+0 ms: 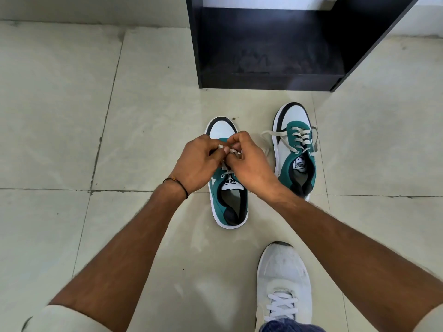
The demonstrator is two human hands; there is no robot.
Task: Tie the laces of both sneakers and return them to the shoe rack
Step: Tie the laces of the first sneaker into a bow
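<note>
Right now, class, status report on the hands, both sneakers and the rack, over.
Left hand and right hand both pinching the left green-and-white sneaker's lace. Right green-and-white sneaker untied, laces loose. Black shoe rack ahead, path clear.

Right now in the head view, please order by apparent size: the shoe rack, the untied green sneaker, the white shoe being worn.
1. Shoe rack, clearly largest.
2. White worn shoe and untied green sneaker: unsure; the white one looks bigger, but it is nearer and partly cut off.
</note>
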